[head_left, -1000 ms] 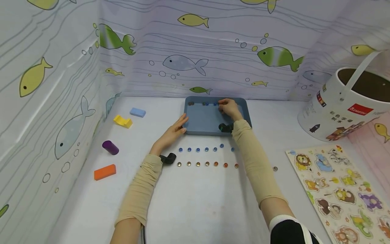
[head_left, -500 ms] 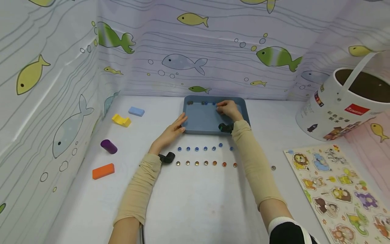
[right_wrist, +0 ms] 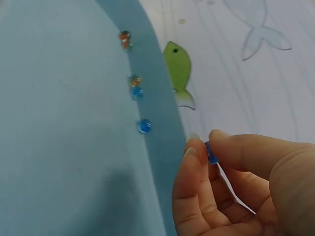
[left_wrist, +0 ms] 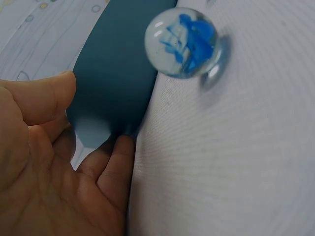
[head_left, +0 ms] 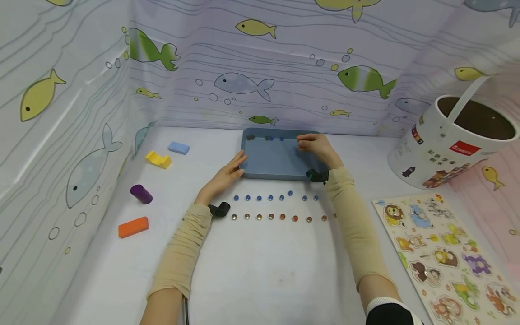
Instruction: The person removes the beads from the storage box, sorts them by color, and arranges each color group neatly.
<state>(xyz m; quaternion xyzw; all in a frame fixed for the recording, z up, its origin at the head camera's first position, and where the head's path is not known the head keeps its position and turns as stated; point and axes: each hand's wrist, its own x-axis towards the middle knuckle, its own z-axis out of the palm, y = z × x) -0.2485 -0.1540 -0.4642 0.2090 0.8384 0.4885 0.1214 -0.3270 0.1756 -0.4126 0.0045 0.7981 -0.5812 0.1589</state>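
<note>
My right hand (head_left: 318, 146) is over the right part of the blue-grey tray (head_left: 270, 175). Its thumb and fingertips pinch a small blue marble (right_wrist: 211, 153), close by the tray's far wall in the right wrist view. Along that wall sit a few marbles: a lone blue marble (right_wrist: 144, 126), a blue marble (right_wrist: 137, 92) touching an amber one, and an orange pair (right_wrist: 125, 40). At the tray's left side, my left hand (head_left: 221, 180) rests with fairly straight fingers against the outer wall. A clear marble with blue swirls (left_wrist: 182, 43) lies on the table beside the tray.
In front of the tray run a row of blue marbles (head_left: 259, 198) and a row of amber and orange marbles (head_left: 271, 216). Purple cylinder (head_left: 141, 194), orange block (head_left: 133, 227), yellow block (head_left: 158, 160) and light-blue block (head_left: 178, 148) lie left. A white bucket (head_left: 438, 149) and animal puzzle board (head_left: 443, 257) stand right.
My right hand has moved right along the tray's far wall, away from the lone blue marble, with a marble pinched. The left hand stays at the tray's side. The head view has shifted slightly.
</note>
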